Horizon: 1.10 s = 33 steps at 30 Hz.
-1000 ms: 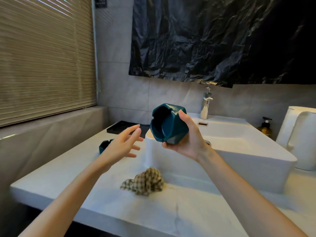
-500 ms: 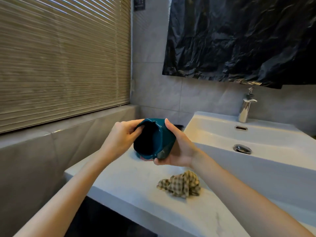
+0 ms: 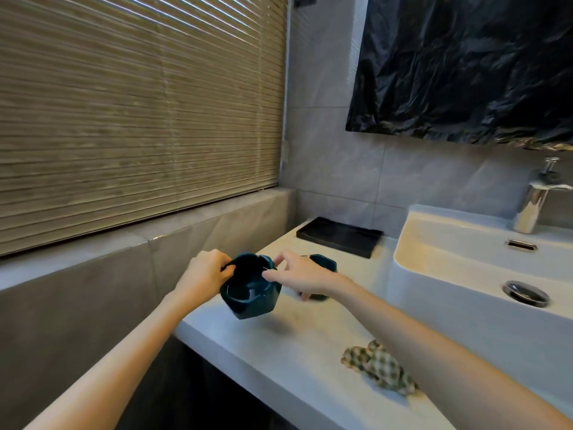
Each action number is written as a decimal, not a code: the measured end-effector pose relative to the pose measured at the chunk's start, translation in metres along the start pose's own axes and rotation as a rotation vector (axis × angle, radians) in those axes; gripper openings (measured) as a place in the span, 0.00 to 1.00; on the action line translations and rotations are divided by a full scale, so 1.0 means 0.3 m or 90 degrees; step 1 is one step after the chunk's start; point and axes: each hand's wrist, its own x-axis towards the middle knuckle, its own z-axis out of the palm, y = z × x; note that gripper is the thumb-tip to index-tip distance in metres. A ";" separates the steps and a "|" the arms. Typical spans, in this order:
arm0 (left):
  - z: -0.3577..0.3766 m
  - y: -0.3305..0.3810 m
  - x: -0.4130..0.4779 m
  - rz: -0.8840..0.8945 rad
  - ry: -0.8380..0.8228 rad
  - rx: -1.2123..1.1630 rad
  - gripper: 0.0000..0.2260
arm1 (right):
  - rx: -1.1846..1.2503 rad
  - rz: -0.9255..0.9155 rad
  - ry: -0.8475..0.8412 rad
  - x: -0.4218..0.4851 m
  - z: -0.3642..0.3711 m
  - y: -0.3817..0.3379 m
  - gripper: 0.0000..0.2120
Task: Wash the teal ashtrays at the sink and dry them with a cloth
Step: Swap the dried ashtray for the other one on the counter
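Within left hand (image 3: 203,274) grip: teal ashtray (image 3: 251,301).

The sink (image 3: 434,305) sits on the right part of the counter (image 3: 279,352), with the tap (image 3: 533,203) at its back rim and the drain (image 3: 525,293) in its bowl. The tray (image 3: 339,235) lies at the counter's back left corner, against the wall (image 3: 335,169). The far ashtray (image 3: 324,263) stands before the tray, partly behind the right hand (image 3: 302,276). The near ashtray (image 3: 251,293) is at the counter's left edge. The left hand (image 3: 203,276) pinches its left rim, and the right hand's fingertips (image 3: 266,275) are at its right rim. The cloth (image 3: 379,366) lies by the front edge, before the sink.
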 end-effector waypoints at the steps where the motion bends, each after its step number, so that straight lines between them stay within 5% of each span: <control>1: 0.008 -0.016 0.005 -0.012 -0.014 0.002 0.10 | -0.045 -0.004 0.004 0.014 0.011 -0.008 0.18; 12: 0.052 -0.096 0.073 -0.065 -0.131 0.061 0.11 | -0.144 -0.014 -0.010 0.156 0.104 0.000 0.10; 23: 0.064 -0.111 0.104 -0.080 -0.140 0.211 0.12 | -0.133 -0.006 0.003 0.176 0.117 0.024 0.19; 25: 0.059 -0.100 0.104 -0.083 -0.138 0.237 0.13 | -0.118 -0.012 0.044 0.159 0.091 0.040 0.22; 30: 0.043 -0.026 0.116 -0.064 -0.035 0.180 0.19 | -0.107 0.035 0.283 0.144 -0.046 0.173 0.11; 33: 0.067 0.070 0.152 -0.006 0.019 0.083 0.18 | -0.145 0.151 0.278 0.143 -0.120 0.261 0.15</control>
